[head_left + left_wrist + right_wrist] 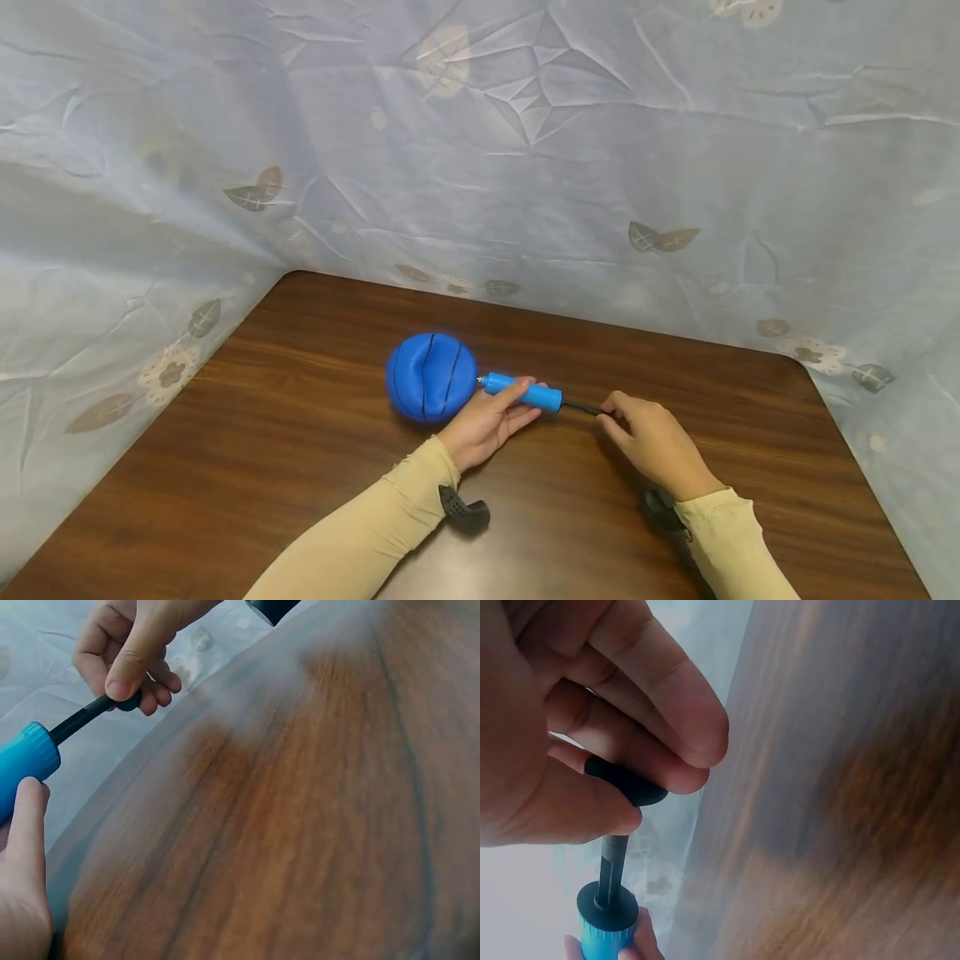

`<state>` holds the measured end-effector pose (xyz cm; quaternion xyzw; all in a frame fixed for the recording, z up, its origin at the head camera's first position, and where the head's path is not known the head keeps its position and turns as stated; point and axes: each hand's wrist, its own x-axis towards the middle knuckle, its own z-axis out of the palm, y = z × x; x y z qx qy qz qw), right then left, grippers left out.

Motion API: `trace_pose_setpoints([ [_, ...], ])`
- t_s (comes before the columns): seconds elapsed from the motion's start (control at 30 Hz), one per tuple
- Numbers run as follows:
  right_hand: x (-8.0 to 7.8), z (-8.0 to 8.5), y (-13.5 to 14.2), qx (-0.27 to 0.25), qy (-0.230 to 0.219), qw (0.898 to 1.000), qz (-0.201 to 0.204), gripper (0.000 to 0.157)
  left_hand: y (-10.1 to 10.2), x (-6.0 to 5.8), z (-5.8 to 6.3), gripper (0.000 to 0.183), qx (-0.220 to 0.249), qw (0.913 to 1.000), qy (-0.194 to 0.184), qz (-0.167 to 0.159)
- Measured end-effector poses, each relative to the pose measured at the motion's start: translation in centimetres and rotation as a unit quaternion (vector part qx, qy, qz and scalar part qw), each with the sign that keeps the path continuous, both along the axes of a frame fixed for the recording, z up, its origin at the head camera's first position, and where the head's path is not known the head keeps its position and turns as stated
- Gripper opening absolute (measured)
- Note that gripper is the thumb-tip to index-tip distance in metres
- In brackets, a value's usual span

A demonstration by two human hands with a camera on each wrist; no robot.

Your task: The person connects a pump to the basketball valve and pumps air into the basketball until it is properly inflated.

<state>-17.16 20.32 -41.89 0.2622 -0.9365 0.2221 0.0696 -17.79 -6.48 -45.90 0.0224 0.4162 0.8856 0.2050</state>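
Observation:
A blue ball (431, 377) with black lines and a deep dent in its top sits on the table. Beside it, my left hand (491, 421) holds the blue barrel of a small hand pump (543, 397), thumb across the top. The pump's metal needle (482, 380) points left, its tip at the ball's right side. My right hand (660, 437) pinches the black handle (626, 780) at the pump's other end between thumb and fingers. Between handle and barrel, a length of black rod (79, 720) shows, drawn out of the barrel.
The dark brown wooden table (300, 500) has rounded far corners. A pale floral cloth (480, 167) hangs behind it and along both sides. Black wrist devices (467, 512) are strapped at both cream sleeves (360, 533).

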Motion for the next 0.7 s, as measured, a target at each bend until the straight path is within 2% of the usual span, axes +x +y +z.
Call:
trace_pose_setpoints([
  [0.13,-0.3,-0.5,-1.0,0.002,0.03,1.0,0.0,0.007,0.1,0.0,-0.1,0.052,-0.003,0.9999,0.003,0.01],
  [0.27,-0.7,-1.2,-2.7,0.006,0.073,0.997,0.017,0.008,0.5,-0.2,-0.3,0.05,-0.015,0.9998,0.016,0.004],
  [0.33,-0.7,-1.4,-3.4,-0.002,0.078,0.997,0.024,0.008,0.5,-0.2,-0.3,0.049,-0.016,0.9997,0.017,0.005],
  [0.5,-0.6,-0.6,-3.5,-0.016,0.031,0.999,0.022,0.009,0.1,0.1,-0.1,0.046,-0.02,0.9997,0.004,0.011],
  [0.7,-0.3,0.1,1.1,0.013,-0.006,1.0,0.004,0.006,0.4,0.1,0.1,0.049,-0.009,0.9999,-0.002,0.009],
])
